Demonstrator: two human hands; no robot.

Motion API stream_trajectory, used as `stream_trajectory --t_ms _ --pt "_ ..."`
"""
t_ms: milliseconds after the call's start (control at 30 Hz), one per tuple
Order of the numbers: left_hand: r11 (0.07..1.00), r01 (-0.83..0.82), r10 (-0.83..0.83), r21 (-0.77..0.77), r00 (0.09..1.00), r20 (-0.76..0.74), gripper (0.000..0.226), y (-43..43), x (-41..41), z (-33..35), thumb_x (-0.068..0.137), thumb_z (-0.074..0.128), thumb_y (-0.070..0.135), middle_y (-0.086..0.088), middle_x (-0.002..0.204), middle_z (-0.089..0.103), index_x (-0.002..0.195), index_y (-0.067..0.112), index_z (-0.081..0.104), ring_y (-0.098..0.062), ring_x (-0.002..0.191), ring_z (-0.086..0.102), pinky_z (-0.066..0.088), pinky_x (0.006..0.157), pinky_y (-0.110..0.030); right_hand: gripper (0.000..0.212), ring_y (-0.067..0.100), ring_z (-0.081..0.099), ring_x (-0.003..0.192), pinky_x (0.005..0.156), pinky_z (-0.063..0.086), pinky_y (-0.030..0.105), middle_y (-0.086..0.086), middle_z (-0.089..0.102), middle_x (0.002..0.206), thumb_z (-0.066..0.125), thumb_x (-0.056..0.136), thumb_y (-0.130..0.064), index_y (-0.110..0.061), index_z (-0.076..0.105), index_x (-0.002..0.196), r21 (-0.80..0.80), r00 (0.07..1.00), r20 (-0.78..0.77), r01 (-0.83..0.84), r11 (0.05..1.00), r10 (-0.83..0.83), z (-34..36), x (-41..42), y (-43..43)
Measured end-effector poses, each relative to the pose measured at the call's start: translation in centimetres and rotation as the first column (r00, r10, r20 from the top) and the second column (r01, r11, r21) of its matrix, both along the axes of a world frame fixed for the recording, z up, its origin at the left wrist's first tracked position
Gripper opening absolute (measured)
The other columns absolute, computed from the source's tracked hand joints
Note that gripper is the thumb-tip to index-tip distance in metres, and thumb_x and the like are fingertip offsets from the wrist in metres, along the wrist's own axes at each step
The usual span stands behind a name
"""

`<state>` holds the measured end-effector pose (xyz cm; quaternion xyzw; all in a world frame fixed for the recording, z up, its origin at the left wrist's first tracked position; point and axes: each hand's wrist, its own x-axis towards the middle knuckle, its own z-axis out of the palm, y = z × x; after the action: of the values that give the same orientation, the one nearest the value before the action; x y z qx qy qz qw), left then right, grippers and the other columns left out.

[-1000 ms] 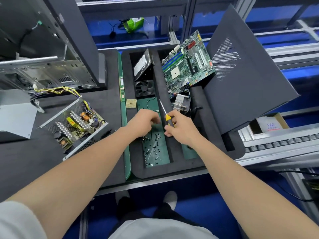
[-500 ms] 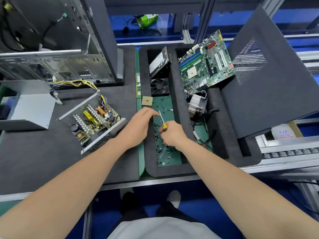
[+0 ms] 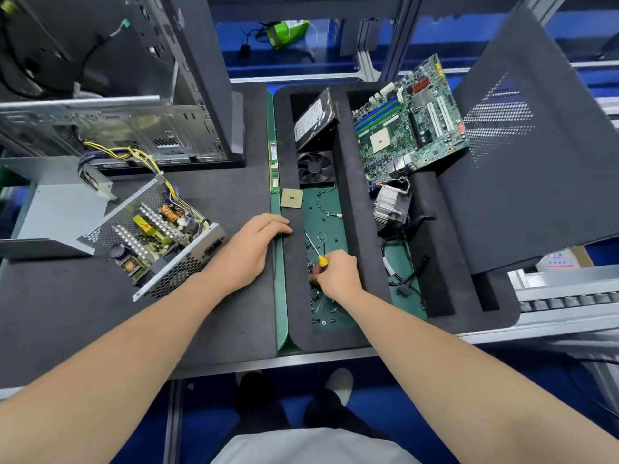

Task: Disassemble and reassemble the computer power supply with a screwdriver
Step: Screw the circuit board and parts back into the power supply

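Head view: the opened power supply (image 3: 157,239) lies centre left on the black mat (image 3: 100,313); the left hand (image 3: 249,251) rests flat, fingers relaxed, holding nothing; the right hand (image 3: 338,274) grips the yellow-handled screwdriver (image 3: 321,261) over loose screws (image 3: 316,301) in the green tray (image 3: 338,236), centre frame.

Free for you: mat (image 3: 83,323), front edge, before the power supply (image 3: 154,239).
Blocking you: case (image 3: 140,128) behind it; cover (image 3: 63,209) at its left; side panel (image 3: 536,145) tilted over the tray's (image 3: 335,339) right side; heatsink (image 3: 390,205) and cables (image 3: 403,291) in the right slot.
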<state>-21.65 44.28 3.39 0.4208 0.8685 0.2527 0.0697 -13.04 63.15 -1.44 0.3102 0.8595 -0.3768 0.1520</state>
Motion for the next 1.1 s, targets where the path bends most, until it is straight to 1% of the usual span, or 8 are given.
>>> stream_trajectory --t_ms 100,200,300,400,533,667,900,1100 --pt "1.0 0.0 0.0 0.001 1.0 -0.006 0.052 -0.2 -0.2 -0.3 0.09 0.042 -0.022 -0.009 0.141 0.057 0.129 0.004 0.064 -0.028 0.134 0.05 0.035 0.118 -0.035 0.011 0.034 0.07 0.083 0.074 0.061 0.042 0.021 0.074 0.091 0.069 0.092 -0.006 0.004 0.073 0.089 0.001 1.0 -0.011 -0.006 1.0 0.006 0.1 0.1 0.1" --pt "1.0 -0.005 0.005 0.003 1.0 -0.008 0.052 -0.2 -0.2 -0.6 0.09 0.042 -0.021 -0.008 0.141 0.057 0.128 0.006 0.064 -0.026 0.134 0.049 0.036 0.118 -0.034 0.013 0.037 0.07 0.089 0.077 0.061 0.045 0.019 0.073 0.092 0.061 0.089 0.001 0.003 0.073 0.092 -0.004 1.0 -0.03 -0.007 1.0 0.007 0.2 0.3 0.2" --pt "1.0 -0.01 0.01 0.003 1.0 -0.01 0.052 -0.2 -0.2 -0.6 0.089 0.042 -0.022 -0.008 0.141 0.057 0.128 0.006 0.064 -0.026 0.135 0.05 0.037 0.118 -0.037 0.009 0.032 0.068 0.083 0.075 0.06 0.041 0.014 0.072 0.085 0.073 0.089 -0.008 0.001 0.073 0.089 -0.015 0.998 -0.063 0.016 1.0 -0.017 0.1 0.3 0.0" --pt "1.0 -0.01 0.01 0.003 1.0 -0.014 0.053 -0.2 -0.3 -0.7 0.089 0.043 -0.022 -0.007 0.141 0.057 0.128 0.007 0.064 -0.025 0.135 0.049 0.037 0.118 -0.037 0.021 0.023 0.058 0.071 0.068 0.05 0.032 0.003 0.062 0.074 0.084 0.087 -0.016 -0.001 0.069 0.086 -0.038 0.995 -0.082 0.047 0.998 -0.05 -0.1 0.0 -0.1" --pt "1.0 -0.013 0.013 0.004 1.0 -0.014 0.052 -0.2 -0.3 -1.0 0.09 0.043 -0.02 -0.006 0.141 0.057 0.128 0.008 0.064 -0.025 0.135 0.049 0.038 0.117 -0.039 0.003 0.026 0.062 0.082 0.076 0.053 0.035 0.012 0.068 0.098 0.069 0.093 0.001 0.001 0.069 0.096 0.021 0.998 -0.062 0.027 0.999 -0.026 -0.2 -0.1 0.0" --pt "1.0 -0.016 0.016 0.007 1.0 -0.013 0.052 -0.2 -0.4 -1.1 0.09 0.042 -0.02 -0.005 0.141 0.057 0.128 0.009 0.064 -0.024 0.135 0.049 0.038 0.117 -0.039 0.02 0.032 0.064 0.094 0.078 0.05 0.033 0.016 0.064 0.113 0.055 0.091 0.01 -0.002 0.068 0.1 0.064 0.998 -0.066 -0.009 0.998 0.013 -0.3 0.3 0.0" --pt "1.0 -0.022 0.022 0.005 1.0 -0.009 0.052 -0.2 -0.4 -1.3 0.089 0.042 -0.019 -0.005 0.141 0.057 0.128 0.008 0.064 -0.026 0.134 0.05 0.04 0.116 -0.042 0.021 0.03 0.06 0.088 0.073 0.038 0.026 0.016 0.062 0.108 0.057 0.088 0.009 -0.004 0.07 0.098 0.052 0.994 -0.11 0.002 0.999 0.004 -0.7 0.4 0.0" --pt "1.0 -0.03 0.03 0.002 1.0 0.0 0.054 -0.3 -0.4 -1.4 0.088 0.042 -0.019 -0.004 0.142 0.056 0.128 0.01 0.064 -0.027 0.135 0.05 0.041 0.115 -0.046 0.008 0.03 0.063 0.091 0.08 0.047 0.028 0.015 0.065 0.104 0.07 0.093 -0.004 -0.01 0.076 0.094 0.044 0.988 -0.155 0.0 0.999 0.006 -0.7 -0.1 0.0"
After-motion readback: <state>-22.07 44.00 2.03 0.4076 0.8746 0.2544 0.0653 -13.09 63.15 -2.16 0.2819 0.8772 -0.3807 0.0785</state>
